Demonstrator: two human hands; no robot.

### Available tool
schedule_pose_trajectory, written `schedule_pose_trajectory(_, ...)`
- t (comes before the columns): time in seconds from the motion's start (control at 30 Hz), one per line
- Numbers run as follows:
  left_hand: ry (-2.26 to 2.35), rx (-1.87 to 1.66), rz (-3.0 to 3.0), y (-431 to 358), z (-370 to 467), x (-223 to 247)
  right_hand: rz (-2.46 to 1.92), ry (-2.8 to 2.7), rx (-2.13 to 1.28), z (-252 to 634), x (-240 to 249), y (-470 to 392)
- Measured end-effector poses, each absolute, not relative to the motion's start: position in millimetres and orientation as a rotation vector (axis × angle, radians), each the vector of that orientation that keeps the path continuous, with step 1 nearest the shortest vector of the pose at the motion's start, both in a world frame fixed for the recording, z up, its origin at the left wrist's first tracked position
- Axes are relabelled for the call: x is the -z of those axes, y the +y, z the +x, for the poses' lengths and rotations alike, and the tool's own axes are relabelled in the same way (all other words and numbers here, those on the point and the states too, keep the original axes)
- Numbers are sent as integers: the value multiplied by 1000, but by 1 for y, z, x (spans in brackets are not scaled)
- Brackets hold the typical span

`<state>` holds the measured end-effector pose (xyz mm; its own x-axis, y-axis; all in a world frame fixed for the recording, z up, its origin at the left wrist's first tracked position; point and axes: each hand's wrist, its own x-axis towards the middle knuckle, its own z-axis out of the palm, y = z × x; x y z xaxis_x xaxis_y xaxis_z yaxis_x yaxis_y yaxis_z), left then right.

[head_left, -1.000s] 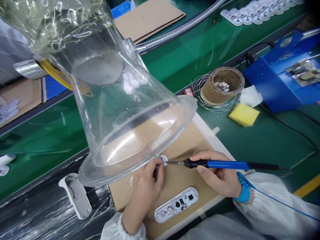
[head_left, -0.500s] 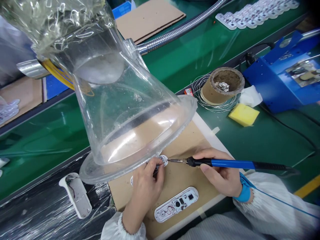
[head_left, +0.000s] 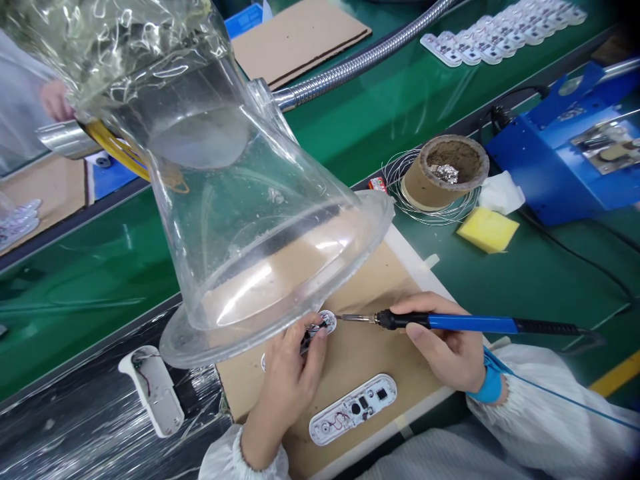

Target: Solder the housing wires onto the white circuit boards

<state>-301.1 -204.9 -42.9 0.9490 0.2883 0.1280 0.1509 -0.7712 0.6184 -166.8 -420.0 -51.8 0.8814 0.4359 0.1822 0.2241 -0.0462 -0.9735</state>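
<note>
My right hand (head_left: 445, 340) is closed round a blue and black soldering iron (head_left: 470, 324), its tip pointing left beside a small round white part (head_left: 328, 321). The thumb and fingers of my left hand (head_left: 293, 367) pinch a small dark piece against that part, at the lower rim of a clear plastic hood (head_left: 275, 233). Nearer me on the cardboard (head_left: 370, 347) lies a long white housing (head_left: 353, 409) with dark components and red wires. Part of another white piece (head_left: 263, 362) shows behind my left hand.
An open white shell (head_left: 153, 390) lies on black film at left. A cardboard pot (head_left: 445, 172) with wire, a yellow sponge (head_left: 488, 229) and a blue metal device (head_left: 565, 147) stand right. White boards (head_left: 500, 33) line the belt; another person's hand (head_left: 57, 100) shows upper left.
The soldering iron and my right hand have shifted slightly right, away from the round part. My left fingers have changed their hold. The boards on the belt moved left, and another person's hand appeared.
</note>
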Motion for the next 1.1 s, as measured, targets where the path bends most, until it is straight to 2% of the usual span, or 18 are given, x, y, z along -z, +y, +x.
schedule_pose_trajectory(1.1,306,-268,2591,-206,-290,42,-1535,-661,-309,-165,52,-415)
